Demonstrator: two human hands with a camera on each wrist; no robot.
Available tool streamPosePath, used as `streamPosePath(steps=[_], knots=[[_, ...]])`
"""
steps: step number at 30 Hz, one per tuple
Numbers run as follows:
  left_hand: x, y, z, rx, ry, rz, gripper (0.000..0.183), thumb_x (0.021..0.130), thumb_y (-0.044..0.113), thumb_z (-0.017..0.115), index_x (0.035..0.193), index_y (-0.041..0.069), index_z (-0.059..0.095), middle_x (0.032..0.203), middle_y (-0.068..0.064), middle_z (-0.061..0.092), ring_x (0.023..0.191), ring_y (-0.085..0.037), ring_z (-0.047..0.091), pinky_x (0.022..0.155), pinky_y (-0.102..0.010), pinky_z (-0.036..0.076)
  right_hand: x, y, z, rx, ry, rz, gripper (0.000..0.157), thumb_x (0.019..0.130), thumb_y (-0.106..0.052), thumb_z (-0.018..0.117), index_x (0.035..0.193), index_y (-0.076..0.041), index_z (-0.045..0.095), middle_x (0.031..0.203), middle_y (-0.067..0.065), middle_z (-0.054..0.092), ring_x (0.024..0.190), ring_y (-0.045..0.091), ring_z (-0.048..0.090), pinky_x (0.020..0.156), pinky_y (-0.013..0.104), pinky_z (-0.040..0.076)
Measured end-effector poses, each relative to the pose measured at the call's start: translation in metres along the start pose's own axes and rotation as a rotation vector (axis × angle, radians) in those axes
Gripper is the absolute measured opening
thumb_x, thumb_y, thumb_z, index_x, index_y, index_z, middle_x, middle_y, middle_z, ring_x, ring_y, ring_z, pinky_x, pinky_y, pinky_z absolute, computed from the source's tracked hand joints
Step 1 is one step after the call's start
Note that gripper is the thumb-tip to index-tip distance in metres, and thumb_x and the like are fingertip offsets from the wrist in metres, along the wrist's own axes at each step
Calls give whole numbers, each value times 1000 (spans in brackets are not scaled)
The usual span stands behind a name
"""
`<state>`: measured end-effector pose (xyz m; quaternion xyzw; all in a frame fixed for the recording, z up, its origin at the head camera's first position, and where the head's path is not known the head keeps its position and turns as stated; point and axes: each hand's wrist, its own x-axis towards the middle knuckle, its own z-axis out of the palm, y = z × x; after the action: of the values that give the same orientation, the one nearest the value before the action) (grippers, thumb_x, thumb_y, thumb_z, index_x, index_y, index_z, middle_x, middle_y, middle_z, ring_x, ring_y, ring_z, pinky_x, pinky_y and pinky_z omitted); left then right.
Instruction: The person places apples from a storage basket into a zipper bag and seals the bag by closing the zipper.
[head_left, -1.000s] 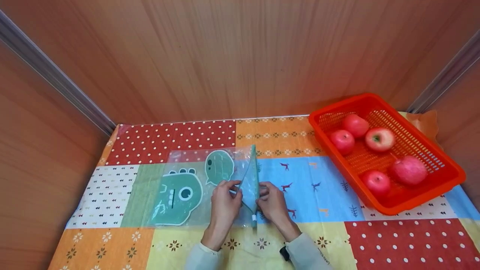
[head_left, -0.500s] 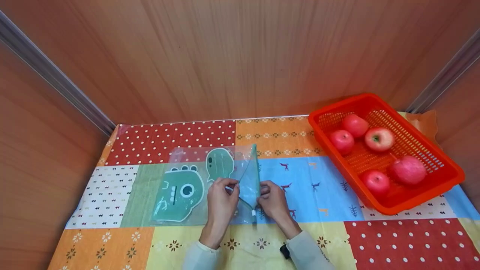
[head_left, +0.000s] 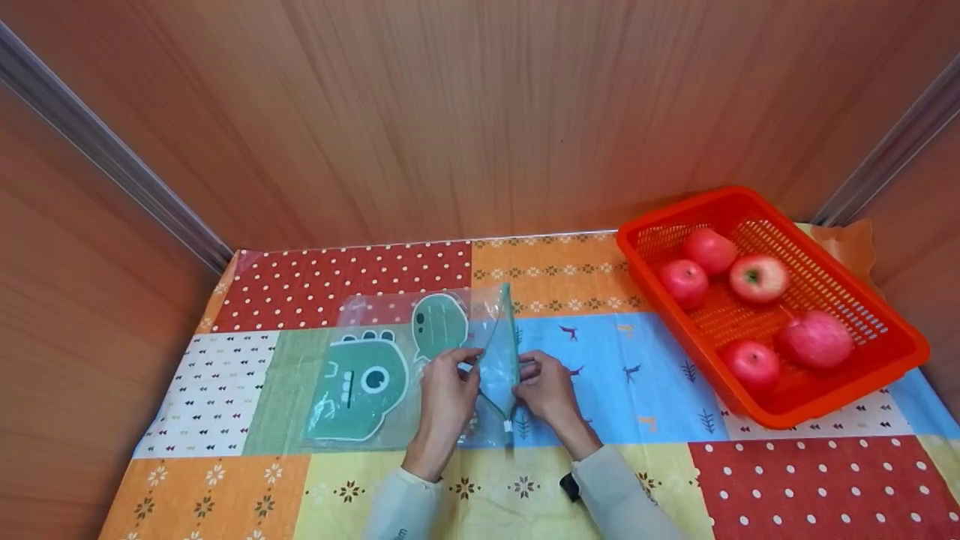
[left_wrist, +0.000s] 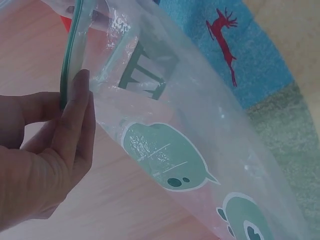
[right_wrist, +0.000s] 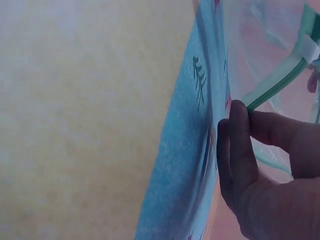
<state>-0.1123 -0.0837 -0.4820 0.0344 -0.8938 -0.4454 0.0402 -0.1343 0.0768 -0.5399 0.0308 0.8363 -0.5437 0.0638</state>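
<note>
A clear zip bag [head_left: 360, 390] with green monster prints lies across the cloth, its mouth toward the right. My left hand [head_left: 444, 394] pinches one green zip edge [left_wrist: 66, 60] between thumb and fingers. The opposite edge is pinched by my right hand [head_left: 551, 390], and the mouth gapes between the two hands. A white zip slider [right_wrist: 309, 48] sits at the near end of the mouth. Through the plastic, no contents show, only the printed shapes and the cloth.
An orange-red basket [head_left: 679, 330] holding several red apples [head_left: 754, 365] stands to the right. Patchwork cloth [head_left: 202, 390] covers the table. Wood-grain panels [head_left: 480, 112] rise at the back and both sides.
Both hands keep their pinch on the bag's edges and have moved slightly away from the body. The bag's mouth has shifted with them. The basket and apples stay put.
</note>
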Motion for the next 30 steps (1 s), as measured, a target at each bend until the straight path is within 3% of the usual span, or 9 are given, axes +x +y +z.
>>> streamPosePath(steps=[5, 10, 20, 25, 30], knots=[[6, 1, 1, 21, -32, 9, 25, 96, -3, 72, 120, 0, 78, 109, -14, 74, 78, -21, 70, 71, -36, 64, 5, -1, -2, 4, 23, 12, 29, 86, 12, 73, 115, 7, 70, 90, 14, 75, 81, 27, 75, 69, 38, 63], [13, 3, 1, -50, -50, -29, 25, 97, -5, 70, 119, 1, 78, 107, -14, 73, 77, -21, 70, 70, -34, 64, 9, 0, -5, 8, 50, 30, 28, 86, 13, 72, 113, 6, 71, 91, 15, 75, 81, 27, 75, 68, 37, 63], [12, 2, 10, -123, 20, -19, 22, 95, -6, 71, 115, -1, 79, 102, -15, 73, 83, -29, 69, 72, -37, 64, 13, 2, -9, 38, 63, 43, 27, 88, 11, 74, 115, 7, 71, 93, 17, 74, 81, 27, 76, 68, 37, 63], [9, 1, 13, -120, 15, -8, 22, 97, -5, 71, 117, 0, 78, 104, -15, 73, 85, -26, 69, 74, -37, 65, 6, 0, -18, 20, 49, -14, 30, 92, 5, 73, 122, 9, 68, 96, 17, 75, 81, 29, 76, 74, 43, 63], [9, -1, 14, -123, 13, 6, 23, 97, -6, 70, 117, 0, 78, 105, -15, 73, 85, -24, 68, 75, -37, 64, -3, -3, -36, -75, 75, -94, 34, 95, 1, 74, 126, 9, 66, 105, 21, 74, 94, 36, 76, 87, 52, 62]])
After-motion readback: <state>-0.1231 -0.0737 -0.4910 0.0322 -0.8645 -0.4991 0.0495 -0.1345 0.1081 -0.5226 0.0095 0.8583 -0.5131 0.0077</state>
